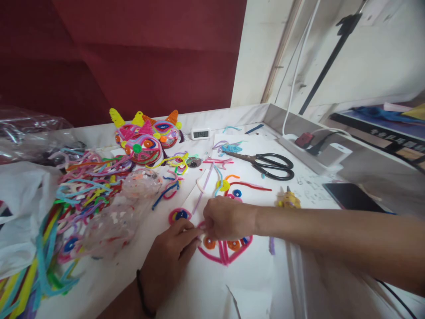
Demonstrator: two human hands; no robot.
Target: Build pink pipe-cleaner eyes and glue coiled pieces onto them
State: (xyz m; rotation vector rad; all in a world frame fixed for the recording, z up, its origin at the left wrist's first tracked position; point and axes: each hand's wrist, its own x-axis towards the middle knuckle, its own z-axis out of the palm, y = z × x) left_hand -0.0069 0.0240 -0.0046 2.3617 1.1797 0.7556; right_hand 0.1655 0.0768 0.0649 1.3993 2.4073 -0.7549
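A face-like design of pipe cleaners [223,256] with a pink outline lies on white paper, orange and blue coils inside it. My left hand [172,250], a dark band at its wrist, comes in from below with fingertips pinched at the design's left edge. From the right, my right hand [230,217] reaches over the design with curled fingers and covers its middle. The two hands' fingertips meet on a bit of pink pipe cleaner, mostly hidden by the fingers. Just above my left hand lies a pink, yellow and blue coiled disc [181,215].
Black-handled scissors [272,166] lie behind my right forearm. Finished colourful masks [144,148] and a small digital clock [200,134] stand at the back. Loose pipe cleaners [89,190] and plastic bags [111,226] crowd the left. At right are a phone [353,197], a yellow glue bottle [288,200] and a power strip [307,155].
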